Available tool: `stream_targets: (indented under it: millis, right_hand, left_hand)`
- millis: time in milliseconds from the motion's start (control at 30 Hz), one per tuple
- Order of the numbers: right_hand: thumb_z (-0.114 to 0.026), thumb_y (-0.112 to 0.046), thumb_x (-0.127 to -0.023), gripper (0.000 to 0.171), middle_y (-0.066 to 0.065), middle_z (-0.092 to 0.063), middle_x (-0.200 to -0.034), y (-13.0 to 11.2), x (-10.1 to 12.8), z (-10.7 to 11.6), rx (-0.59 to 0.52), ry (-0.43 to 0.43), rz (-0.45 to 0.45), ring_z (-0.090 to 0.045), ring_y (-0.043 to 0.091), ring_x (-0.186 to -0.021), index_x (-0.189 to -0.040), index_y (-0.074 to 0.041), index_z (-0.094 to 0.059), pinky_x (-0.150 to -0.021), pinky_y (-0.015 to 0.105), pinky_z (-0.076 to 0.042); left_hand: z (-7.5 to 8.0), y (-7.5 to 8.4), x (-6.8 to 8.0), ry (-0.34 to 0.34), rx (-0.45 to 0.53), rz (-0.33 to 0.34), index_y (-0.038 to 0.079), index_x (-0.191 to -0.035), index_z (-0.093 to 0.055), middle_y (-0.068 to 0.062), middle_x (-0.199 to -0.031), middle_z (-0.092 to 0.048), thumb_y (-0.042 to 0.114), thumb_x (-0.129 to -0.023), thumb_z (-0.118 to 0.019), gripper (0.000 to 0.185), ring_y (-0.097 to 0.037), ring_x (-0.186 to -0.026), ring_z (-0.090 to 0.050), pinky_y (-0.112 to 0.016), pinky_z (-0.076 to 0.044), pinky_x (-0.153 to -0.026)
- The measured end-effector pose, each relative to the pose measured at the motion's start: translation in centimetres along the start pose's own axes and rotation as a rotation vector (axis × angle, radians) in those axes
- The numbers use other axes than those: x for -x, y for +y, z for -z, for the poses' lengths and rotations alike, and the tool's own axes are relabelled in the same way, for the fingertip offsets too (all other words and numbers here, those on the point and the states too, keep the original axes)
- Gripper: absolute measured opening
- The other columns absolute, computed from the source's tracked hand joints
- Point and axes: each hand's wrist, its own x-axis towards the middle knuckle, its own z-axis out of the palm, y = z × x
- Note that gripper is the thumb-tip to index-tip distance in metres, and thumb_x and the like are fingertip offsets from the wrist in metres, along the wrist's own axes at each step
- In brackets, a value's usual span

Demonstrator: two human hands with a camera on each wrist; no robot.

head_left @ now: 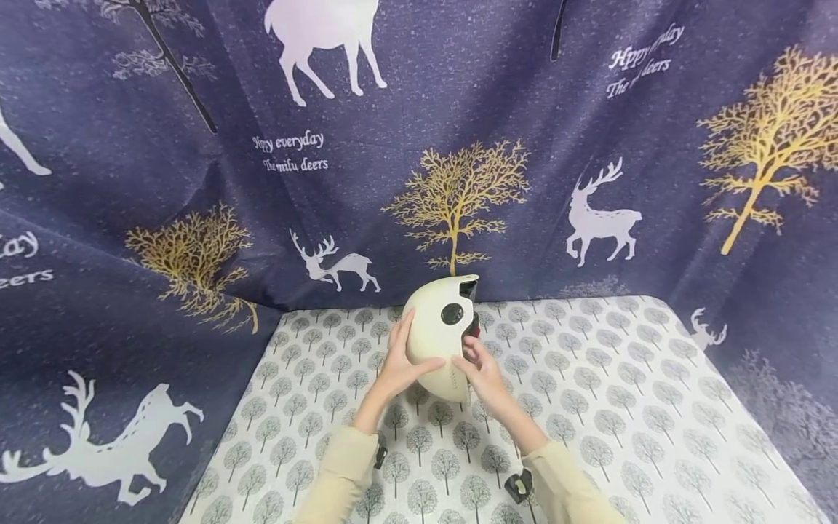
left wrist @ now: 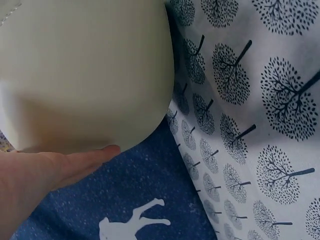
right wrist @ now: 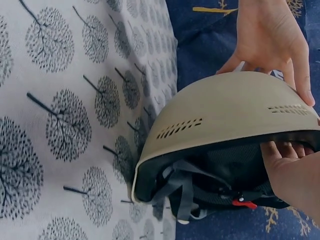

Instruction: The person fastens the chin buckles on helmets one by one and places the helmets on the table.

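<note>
Two hands on one cream helmet [head_left: 442,336] — lifted on edge above the tree-print tablecloth [head_left: 589,407], at 12 o'clock from the person.

Left hand [head_left: 401,364] lies flat against the outer shell, fingers straight. Right hand [head_left: 483,370] curls round the rim, fingertips [right wrist: 285,149] tucked into the dark lining by the straps [right wrist: 182,187]. Judged: pick-up done, helmet held for inspection — straps hang loose, red buckle [right wrist: 243,203] unfastened. Deer-print backdrop [head_left: 419,145] behind.

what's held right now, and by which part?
A cream helmet, in both hands. The left hand lies flat on the outer shell; the right hand has its grip on the lower rim, fingers tucked inside beside the straps.
</note>
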Motion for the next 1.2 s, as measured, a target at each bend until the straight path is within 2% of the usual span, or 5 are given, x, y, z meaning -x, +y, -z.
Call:
stream_targets:
  millis: [200, 433, 633, 933, 1200]
  right_hand:
    - [-0.057, -0.028, -0.092, 0.054, 0.021, -0.053, -0.133, 0.1, 0.3, 0.8, 0.069, 0.022, -0.004, -0.054, 0.038, -0.12, -0.137, -0.004, -0.04, -0.101, 0.047, -0.046]
    - [-0.056, -0.032, -0.092, 0.06, 0.02, -0.056, -0.128, 0.3, 0.8, 2.0, 0.118, 0.026, -0.012, -0.057, 0.034, -0.113, -0.141, -0.004, -0.035, -0.096, 0.041, -0.05]
    - [-0.061, -0.028, -0.09, 0.057, 0.017, -0.061, -0.122, -0.2, 0.3, 3.4, 0.17, 0.065, 0.056, -0.062, 0.026, -0.104, -0.137, -0.005, -0.04, -0.088, 0.028, -0.053]
    - [-0.067, -0.031, -0.086, 0.053, 0.015, -0.06, -0.12, -1.9, -1.1, 5.2, 0.261, 0.144, 0.137, -0.062, 0.03, -0.105, -0.131, -0.01, -0.047, -0.088, 0.036, -0.054]
    - [-0.067, -0.031, -0.086, 0.052, 0.014, -0.058, -0.116, -3.0, -2.1, 5.9, 0.296, 0.165, 0.173, -0.059, 0.026, -0.103, -0.126, -0.003, -0.047, -0.085, 0.021, -0.052]
  left_hand:
    - [-0.6, 0.1, 0.1, 0.011, -0.021, 0.003, 0.049, -0.145, -0.01, -0.012, -0.157, 0.001, 0.042, -0.066, -0.082, 0.107, -0.042, -0.144, -0.009, -0.067, -0.019, -0.109]
    - [-1.3, 0.2, 0.3, 0.043, -0.048, -0.045, 0.048, -0.145, -0.014, -0.014, -0.157, -0.004, 0.045, -0.064, -0.082, 0.106, -0.043, -0.141, -0.018, -0.067, -0.025, -0.107]
    - [-1.5, 0.9, 0.5, 0.034, -0.071, -0.027, 0.051, -0.144, -0.01, -0.015, -0.157, 0.002, 0.048, -0.066, -0.08, 0.105, -0.046, -0.142, -0.012, -0.069, -0.025, -0.105]
    - [-1.6, 1.0, 0.9, 0.02, -0.066, -0.01, 0.051, -0.144, -0.009, -0.013, -0.158, 0.009, 0.049, -0.066, -0.08, 0.106, -0.046, -0.144, -0.002, -0.072, -0.022, -0.104]
    - [-1.7, 1.1, 0.9, 0.032, -0.068, -0.02, 0.051, -0.144, -0.01, -0.013, -0.158, 0.008, 0.049, -0.066, -0.08, 0.106, -0.047, -0.143, -0.002, -0.072, -0.023, -0.103]
